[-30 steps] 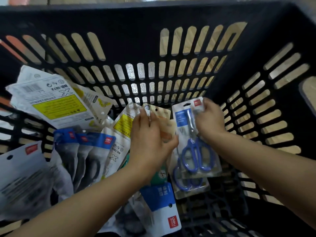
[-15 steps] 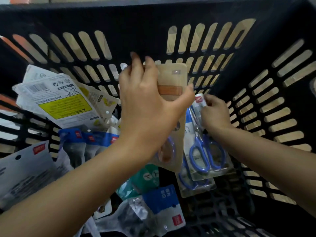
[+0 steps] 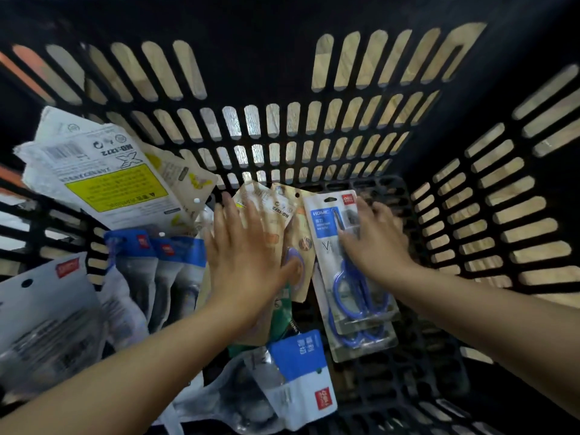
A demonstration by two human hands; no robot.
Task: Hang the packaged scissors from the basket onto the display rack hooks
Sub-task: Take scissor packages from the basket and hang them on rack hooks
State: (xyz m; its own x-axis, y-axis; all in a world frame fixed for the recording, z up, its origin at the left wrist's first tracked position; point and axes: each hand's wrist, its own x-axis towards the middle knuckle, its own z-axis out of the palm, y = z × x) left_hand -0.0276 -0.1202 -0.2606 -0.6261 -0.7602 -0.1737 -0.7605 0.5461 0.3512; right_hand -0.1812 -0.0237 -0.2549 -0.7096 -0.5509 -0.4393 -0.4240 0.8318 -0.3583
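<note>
Head view, inside the black slotted basket (image 3: 361, 67). Your left hand (image 3: 248, 262) lies flat, fingers spread, on a kraft-card scissors pack (image 3: 296, 246) near the middle. Your right hand (image 3: 373, 240), fingers loosely extended though motion-blurred, rests on the blue-handled scissors pack (image 3: 348, 265), which lies on a second like pack on the basket floor. White packs with yellow labels (image 3: 103, 180) and blue-headed packs (image 3: 157, 262) crowd the left side.

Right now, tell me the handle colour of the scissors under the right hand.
Blue, seen in the head view: scissors in a clear pack.
</note>
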